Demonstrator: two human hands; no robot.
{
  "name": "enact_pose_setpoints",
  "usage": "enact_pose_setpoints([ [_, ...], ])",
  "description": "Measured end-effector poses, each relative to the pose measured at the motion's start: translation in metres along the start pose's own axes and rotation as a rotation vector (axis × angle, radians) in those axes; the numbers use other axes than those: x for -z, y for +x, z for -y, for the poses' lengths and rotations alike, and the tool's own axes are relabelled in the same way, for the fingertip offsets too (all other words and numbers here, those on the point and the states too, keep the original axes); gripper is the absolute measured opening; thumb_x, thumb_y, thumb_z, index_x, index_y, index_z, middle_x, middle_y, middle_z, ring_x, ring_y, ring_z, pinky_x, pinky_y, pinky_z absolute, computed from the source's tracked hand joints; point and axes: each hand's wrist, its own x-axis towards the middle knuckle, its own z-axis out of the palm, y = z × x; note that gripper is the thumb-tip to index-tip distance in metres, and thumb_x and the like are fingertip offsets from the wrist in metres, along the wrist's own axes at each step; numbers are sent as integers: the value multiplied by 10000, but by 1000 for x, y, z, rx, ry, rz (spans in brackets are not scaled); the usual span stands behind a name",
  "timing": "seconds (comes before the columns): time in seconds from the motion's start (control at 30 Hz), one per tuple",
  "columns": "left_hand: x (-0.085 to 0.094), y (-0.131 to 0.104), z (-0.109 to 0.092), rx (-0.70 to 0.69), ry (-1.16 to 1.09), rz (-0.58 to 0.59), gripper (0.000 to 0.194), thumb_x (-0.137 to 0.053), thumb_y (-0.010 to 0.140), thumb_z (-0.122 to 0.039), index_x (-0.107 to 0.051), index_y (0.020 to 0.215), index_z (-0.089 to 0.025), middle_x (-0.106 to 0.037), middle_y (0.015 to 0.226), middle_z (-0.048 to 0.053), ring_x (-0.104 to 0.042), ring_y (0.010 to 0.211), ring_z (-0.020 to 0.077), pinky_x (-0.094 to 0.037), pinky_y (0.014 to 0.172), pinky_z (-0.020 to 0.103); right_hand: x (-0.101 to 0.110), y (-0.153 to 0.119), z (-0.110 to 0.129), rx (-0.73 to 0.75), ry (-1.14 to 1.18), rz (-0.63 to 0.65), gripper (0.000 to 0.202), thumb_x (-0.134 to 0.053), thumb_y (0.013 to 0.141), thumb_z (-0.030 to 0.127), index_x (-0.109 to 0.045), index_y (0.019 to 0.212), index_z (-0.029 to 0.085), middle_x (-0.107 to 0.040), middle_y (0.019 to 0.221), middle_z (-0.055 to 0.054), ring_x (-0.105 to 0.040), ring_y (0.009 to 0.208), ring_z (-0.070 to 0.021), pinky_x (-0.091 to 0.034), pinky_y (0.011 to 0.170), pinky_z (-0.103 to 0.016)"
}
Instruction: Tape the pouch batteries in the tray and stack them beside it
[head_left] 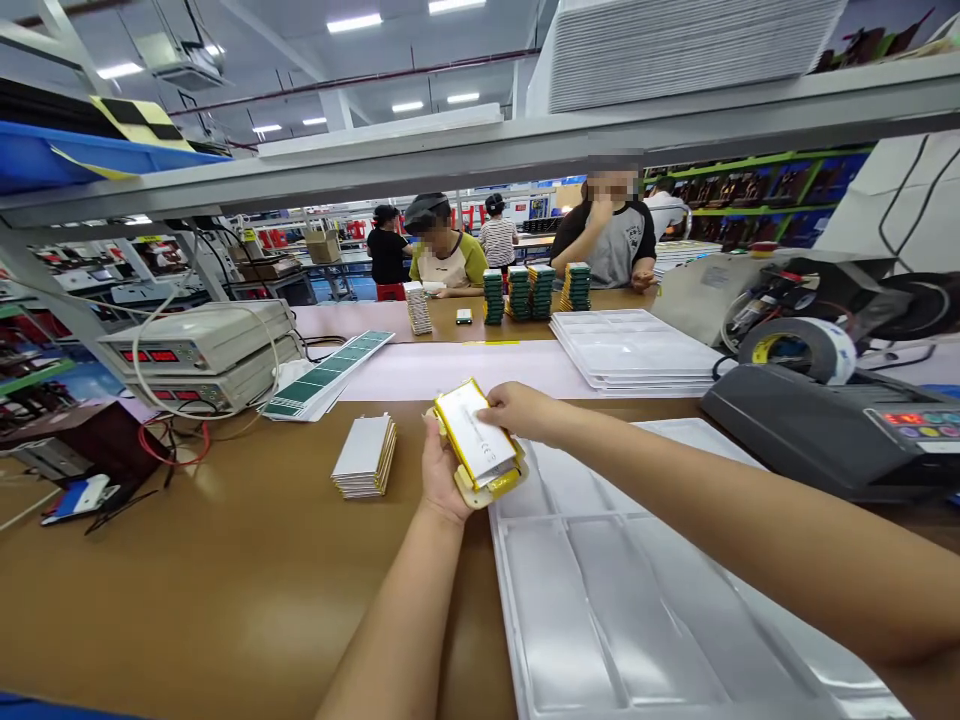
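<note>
Your left hand [444, 470] and right hand [517, 408] are both bare, with plain, smooth wrists. Your left forearm [397, 610] is bare too, slim at the wrist and fuller toward the lower edge of the view. Your right forearm [697, 490] has the same smooth, tapering shape, bare from wrist to elbow, and broadens toward the right edge. Your fingernails are too small to make out.

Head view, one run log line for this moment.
left hand: cradling yellow-edged white rectangular pack on cream plate | right hand: touching pack | nearby: stacked white rectangular packs, brown table
</note>
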Motion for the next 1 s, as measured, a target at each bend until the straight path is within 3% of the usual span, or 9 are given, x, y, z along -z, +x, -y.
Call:
enact_pose_setpoints([
  [0.1,1,-1,0,-45,2,32,605,-406,702,-644,-559,1064,-184,-645,962,89,-577,937,262,-447,804,426,-3,-24,5,54,-293,-67,214,-479,780,396,-554,804,197,-635,811,-23,-549,691,-150,-342,530,-225],
  [0.2,2,-1,-3,-67,4,84,656,-380,686,-680,-566,1043,-162,-641,943,102,-567,957,274,-441,808,432,7,-52,-15,93,-502,-182,323,-354,825,473,-556,826,221,-632,817,-30,-553,735,-174,-324,553,-246],
  [0.4,0,-2,-6,-138,-2,39,522,-461,711,-584,-552,1055,-202,-640,927,86,-601,876,256,-439,806,443,29,-82,-116,-22,-504,-53,335,-317,831,466,-557,856,234,-637,863,-36,-562,742,-195,-370,604,-280],
  [0.53,3,-2,-6,-98,23,-5,408,-537,725,-400,-540,1068,-178,-640,924,99,-606,861,241,-449,811,428,26,-90,-166,-1,-424,-100,308,-322,828,440,-542,873,229,-623,924,-42,-556,816,-196,-396,677,-291],
  [0.7,7,1,-3,-36,123,-83,407,-515,668,-186,-535,1072,-139,-647,901,108,-609,862,248,-454,818,441,23,-91,-176,17,-357,-153,321,-296,830,460,-530,831,239,-622,891,-24,-552,775,-185,-399,650,-288],
  [0.83,-2,-2,3,-36,201,-125,435,-482,625,-134,-542,1056,-143,-652,871,90,-610,862,248,-461,810,447,26,-90,-175,20,-309,-151,322,-305,823,471,-533,847,244,-619,894,-19,-551,775,-190,-394,651,-296],
  [0.93,-16,-6,-3,-130,242,-137,405,-485,641,-150,-546,1041,-168,-651,876,79,-609,859,236,-462,810,447,28,-90,-179,26,-291,-164,316,-316,822,470,-536,854,246,-616,900,-16,-549,780,-189,-391,649,-296],
  [1.0,-27,-8,-18,-234,290,-177,356,-494,665,-193,-551,1017,-181,-651,888,79,-604,871,235,-469,797,441,28,-89,-181,32,-274,-169,300,-327,822,461,-539,857,251,-617,898,-9,-553,778,-184,-391,646,-291],
])
